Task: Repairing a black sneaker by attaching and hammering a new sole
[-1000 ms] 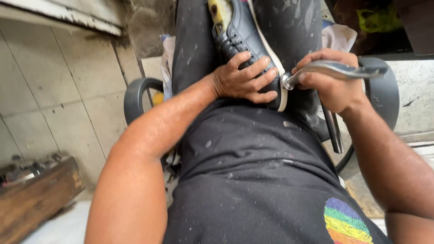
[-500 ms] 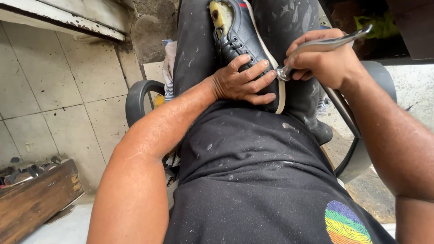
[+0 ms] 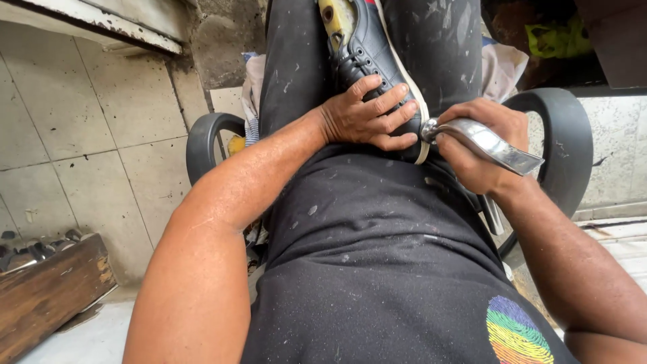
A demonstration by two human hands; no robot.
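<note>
Looking down from the head camera, a seated person works on a dark shoe (image 3: pixel 367 57) that lies lengthwise on the lap, between the thighs of speckled black trousers (image 3: pixel 296 74). The left hand (image 3: pixel 367 114) lies flat over the near end of the shoe, fingers spread across the laces and upper, thumb underneath toward the body; its grip presses the shoe down rather than wrapping fully around it. Just beside those fingertips, on the side toward the right hand, runs the shoe's white sole edge (image 3: pixel 419 111). The right hand (image 3: pixel 482 145) is closed in a firm grip around a shiny metal tool (image 3: pixel 488 143), whose broad silver handle juts out of the fist away from the shoe. The tool's narrow end meets the white sole edge right next to the left fingertips; the exact tip is too small to make out. Beyond the shoe's far end, a yellowish insole (image 3: pixel 335 15) shows inside the opening. Both forearms frame a black shirt bearing a rainbow patch (image 3: pixel 517 331). Curved black chair armrests (image 3: pixel 563 145) sit outside each hand. Well away from the left grip, a wooden block (image 3: pixel 47 290) rests on the tiled floor.
</note>
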